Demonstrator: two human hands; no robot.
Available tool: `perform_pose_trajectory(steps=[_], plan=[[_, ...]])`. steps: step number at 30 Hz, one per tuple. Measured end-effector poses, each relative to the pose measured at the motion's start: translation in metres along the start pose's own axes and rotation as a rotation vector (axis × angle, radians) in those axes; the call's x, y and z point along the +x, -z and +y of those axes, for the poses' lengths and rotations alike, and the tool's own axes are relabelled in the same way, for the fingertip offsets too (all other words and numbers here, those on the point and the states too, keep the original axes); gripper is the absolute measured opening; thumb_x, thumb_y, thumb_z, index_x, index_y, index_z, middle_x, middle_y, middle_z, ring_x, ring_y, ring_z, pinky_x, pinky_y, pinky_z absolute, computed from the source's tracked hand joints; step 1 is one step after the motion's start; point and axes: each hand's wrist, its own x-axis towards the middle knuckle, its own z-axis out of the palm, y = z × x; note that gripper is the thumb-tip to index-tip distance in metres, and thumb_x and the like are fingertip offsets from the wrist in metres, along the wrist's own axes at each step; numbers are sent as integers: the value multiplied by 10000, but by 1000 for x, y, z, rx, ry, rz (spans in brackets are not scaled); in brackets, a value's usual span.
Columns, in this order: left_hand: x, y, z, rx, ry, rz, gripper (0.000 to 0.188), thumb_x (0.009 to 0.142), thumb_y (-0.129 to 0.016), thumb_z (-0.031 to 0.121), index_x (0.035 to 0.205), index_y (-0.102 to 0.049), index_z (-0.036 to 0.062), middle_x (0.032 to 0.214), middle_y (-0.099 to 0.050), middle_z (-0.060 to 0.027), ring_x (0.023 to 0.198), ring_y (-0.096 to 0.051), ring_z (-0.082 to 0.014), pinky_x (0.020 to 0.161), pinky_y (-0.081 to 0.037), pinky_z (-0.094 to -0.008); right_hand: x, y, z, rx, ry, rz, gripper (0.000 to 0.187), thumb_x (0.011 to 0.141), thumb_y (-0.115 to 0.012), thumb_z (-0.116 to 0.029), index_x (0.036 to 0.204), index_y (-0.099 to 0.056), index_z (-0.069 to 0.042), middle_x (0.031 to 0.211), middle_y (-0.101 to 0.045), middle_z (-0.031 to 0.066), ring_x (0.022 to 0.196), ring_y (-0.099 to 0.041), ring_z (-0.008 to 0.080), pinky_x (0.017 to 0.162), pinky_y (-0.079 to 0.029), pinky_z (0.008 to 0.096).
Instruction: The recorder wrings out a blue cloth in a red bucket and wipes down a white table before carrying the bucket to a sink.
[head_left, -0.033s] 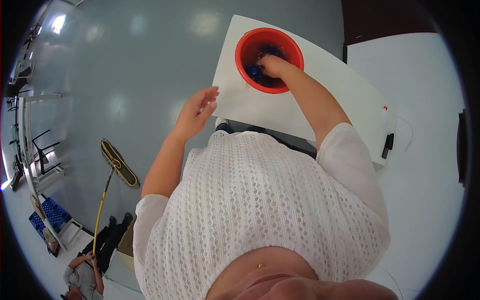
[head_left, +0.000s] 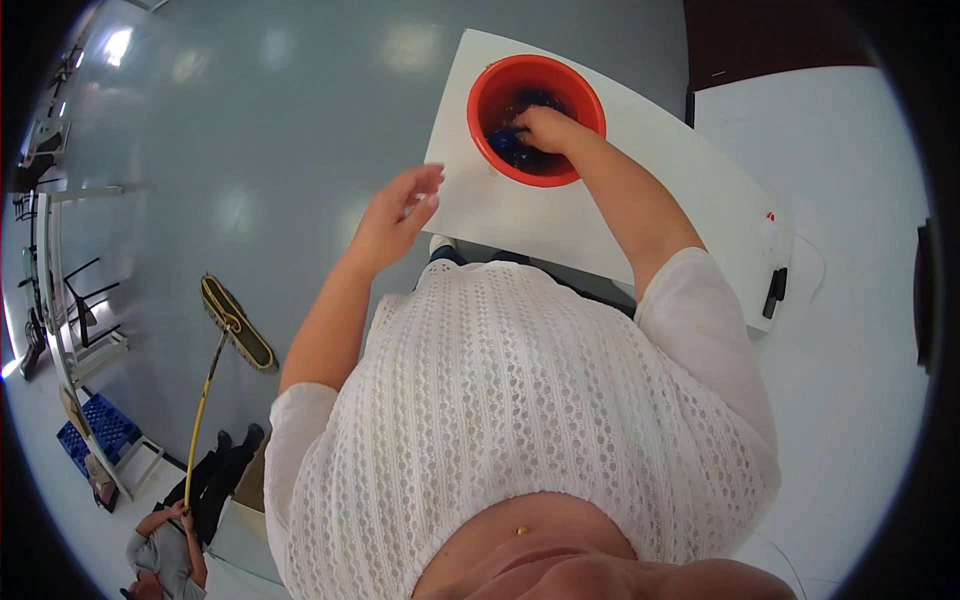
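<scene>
A red plastic basin (head_left: pixel 483 128) stands on the white table (head_left: pixel 640 215). Inside lies a dark blue, wet-looking cloth (head_left: pixel 505 142), with glints around it. My right hand (head_left: pixel 543 128) reaches down into the basin, its fingers bent closed on the blue cloth; the fingertips are partly hidden. To the left of the basin, at the table's left edge, my left hand (head_left: pixel 395 215) hangs in the air with fingers loosely curved and apart, holding nothing.
Farther along the table, to the right, lie a white bottle-like object with a red tip (head_left: pixel 769 232) and a black object (head_left: pixel 775 292). At lower left a person (head_left: pixel 165 550) holds a yellow-handled broom (head_left: pixel 238 325). A blue crate (head_left: pixel 100 430) stands by a metal frame.
My left hand has shifted slightly right and up, toward the basin. The basin has slid a tiny bit left. My right hand stays in it.
</scene>
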Motion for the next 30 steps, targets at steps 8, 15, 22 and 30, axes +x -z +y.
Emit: perform_pose_trajectory(steps=[8, 15, 22, 30], plan=[[98, -20, 44, 401, -232, 115, 337, 790, -563, 92, 1121, -522, 47, 1030, -579, -136, 943, -563, -266, 834, -447, -333, -35, 56, 6, 834, 159, 76, 163, 823, -587, -138, 947, -578, -33, 845, -604, 48, 790, -553, 124, 741, -438, 265], [143, -26, 22, 818, -224, 68, 274, 818, -540, 96, 1089, -522, 59, 1010, -571, -116, 966, -540, -233, 827, -431, -306, -54, 113, -8, 952, 365, 36, 147, 856, -509, -83, 991, -543, -33, 929, -572, 7, 893, -521, 96, 859, -395, 252], [136, -2, 22, 25, -10, 182, 198, 854, -497, 104, 1035, -478, 26, 1096, -554, -95, 1010, -529, -207, 875, -415, -315, -32, 95, -4, 998, 396, -7, 184, 868, -457, -58, 1044, -512, -48, 958, -552, 3, 927, -510, 86, 867, -402, 245], [121, -14, 27, 526, 41, 166, 179, 817, -533, 114, 974, -521, 30, 943, -605, -116, 922, -568, -243, 789, -439, -352, -37, 122, -20, 1043, 597, 34, 195, 836, -432, -16, 1006, -522, -43, 960, -559, 14, 928, -513, 98, 871, -399, 252]])
